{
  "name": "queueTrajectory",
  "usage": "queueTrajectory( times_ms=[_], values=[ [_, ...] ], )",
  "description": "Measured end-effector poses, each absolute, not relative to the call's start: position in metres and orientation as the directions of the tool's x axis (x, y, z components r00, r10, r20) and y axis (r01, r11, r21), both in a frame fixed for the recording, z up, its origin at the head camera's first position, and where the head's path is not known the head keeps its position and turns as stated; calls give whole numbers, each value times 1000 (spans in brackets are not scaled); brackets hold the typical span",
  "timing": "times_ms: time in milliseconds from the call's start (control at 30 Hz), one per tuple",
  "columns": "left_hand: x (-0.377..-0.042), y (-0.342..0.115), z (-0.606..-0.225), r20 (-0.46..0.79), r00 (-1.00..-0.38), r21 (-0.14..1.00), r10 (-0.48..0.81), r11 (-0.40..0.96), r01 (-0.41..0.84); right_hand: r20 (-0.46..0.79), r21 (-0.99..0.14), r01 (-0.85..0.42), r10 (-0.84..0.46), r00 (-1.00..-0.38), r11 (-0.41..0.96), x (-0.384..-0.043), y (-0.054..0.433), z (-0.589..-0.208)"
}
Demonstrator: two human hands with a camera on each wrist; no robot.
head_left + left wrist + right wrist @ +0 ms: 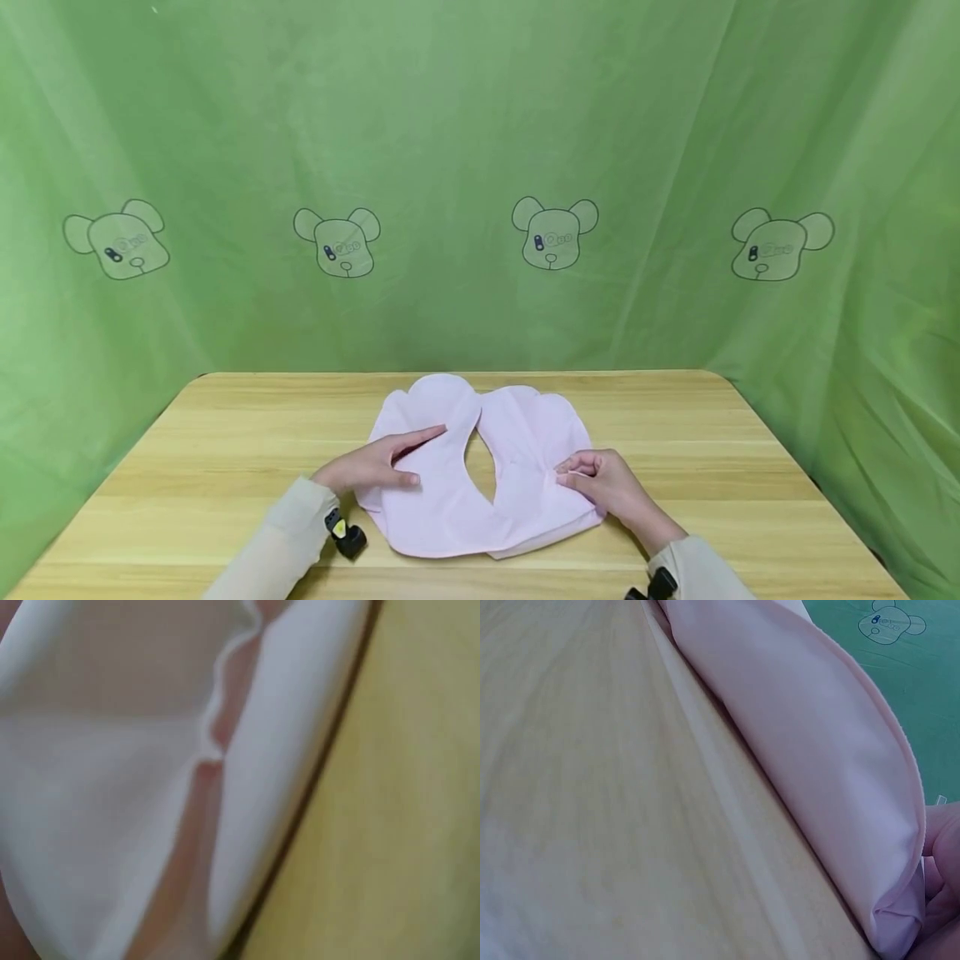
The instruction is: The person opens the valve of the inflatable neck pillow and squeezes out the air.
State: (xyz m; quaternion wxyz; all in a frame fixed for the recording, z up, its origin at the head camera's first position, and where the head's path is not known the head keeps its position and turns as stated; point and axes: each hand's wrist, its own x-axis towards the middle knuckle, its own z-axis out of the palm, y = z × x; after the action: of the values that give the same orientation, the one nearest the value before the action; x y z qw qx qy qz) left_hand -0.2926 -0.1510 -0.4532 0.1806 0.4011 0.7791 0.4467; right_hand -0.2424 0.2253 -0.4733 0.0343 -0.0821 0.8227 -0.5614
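Observation:
A pale pink cloth bib (450,508) with a scalloped far edge and a pointed oval neck opening lies on the wooden table. On its left part rests my left hand (371,464), thumb and index finger straight and spread apart over the cloth; the other fingers are hidden. The left wrist view shows blurred cloth folds (270,772) up close, with strips of skin between them. At the bib's right side my right hand (611,483) pinches the fabric between thumb and fingers. In the right wrist view the bib's rounded edge (810,735) bulges up beside the fingertips (943,840).
The light wooden table (247,433) extends on both sides of the bib. Behind it hangs a green curtain (450,125) printed with several bear heads. A black wrist camera (348,537) sits on the left sleeve, and another (660,583) on the right sleeve.

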Motion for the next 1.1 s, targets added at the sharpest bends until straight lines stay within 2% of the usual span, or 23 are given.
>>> queueTrajectory(
  times_ms=[267,500,900,1100],
  values=[
    [-287,-150,-455,6,-556,832,831,305,464,29,-924,-90,-166,-986,372,-243,225,-474],
    [-282,-145,-458,-30,-523,892,852,259,371,31,-926,-86,-153,-988,368,-243,225,-472],
    [-270,-132,-457,-107,-602,870,792,367,328,31,-931,-90,-167,-985,355,-242,226,-473],
    [-262,-124,-458,-114,-635,820,764,433,374,41,-927,-102,-174,-984,361,-243,226,-473]
  ],
)
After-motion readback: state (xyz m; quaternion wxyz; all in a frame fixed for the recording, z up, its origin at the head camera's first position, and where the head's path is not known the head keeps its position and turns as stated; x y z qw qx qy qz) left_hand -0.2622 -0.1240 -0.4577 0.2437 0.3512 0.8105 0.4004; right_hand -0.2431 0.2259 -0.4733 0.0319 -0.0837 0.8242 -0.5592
